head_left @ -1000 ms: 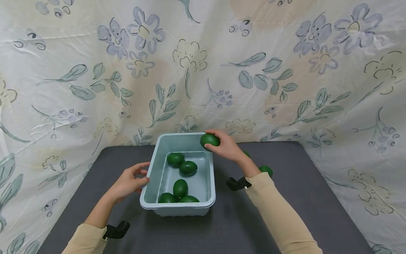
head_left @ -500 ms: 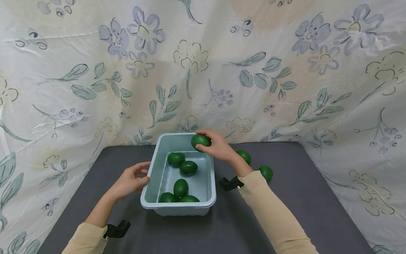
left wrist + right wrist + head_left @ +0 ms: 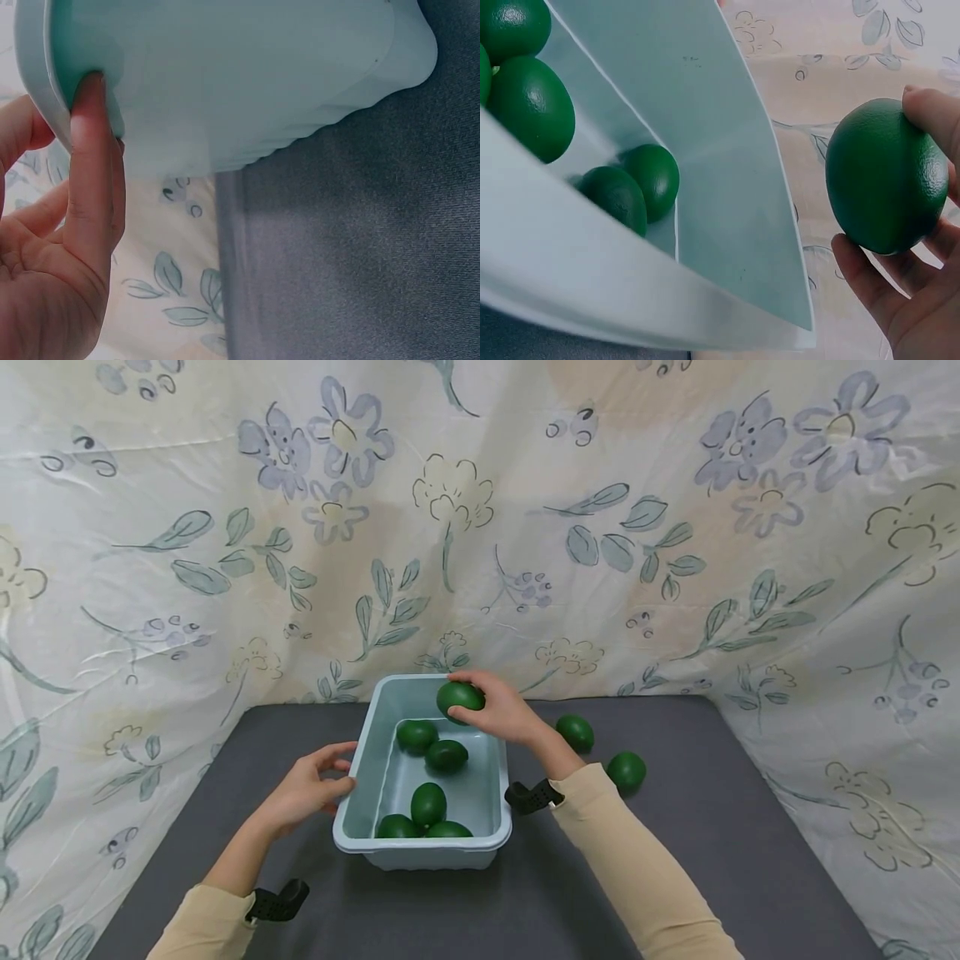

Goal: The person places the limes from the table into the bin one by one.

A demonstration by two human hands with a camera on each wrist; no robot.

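My right hand (image 3: pixel 498 708) holds a green avocado (image 3: pixel 459 700) above the far right part of a pale blue plastic bin (image 3: pixel 498 777). In the right wrist view, the thumb and fingers grip this avocado (image 3: pixel 881 176) at its sides, clear of the bin wall (image 3: pixel 727 150). My left hand (image 3: pixel 303 789) holds the bin's left rim from outside. The left wrist view has one fingertip under the lip against the outer wall (image 3: pixel 247 67). Inside the bin lie several avocados: a pair toward the far end, including one (image 3: pixel 447 757), and a cluster at the near end, including another (image 3: pixel 428 804).
On the dark grey tabletop (image 3: pixel 675 868), right of the bin, lie two more avocados, one farther back (image 3: pixel 576 733) and one nearer (image 3: pixel 626 772). A floral cloth (image 3: pixel 480 527) hangs behind the table and along its sides.
My right hand has carried the avocado leftward, from over the bin's right rim to inside its outline. The two avocados on the table have come into fuller view. My left hand has stayed in place.
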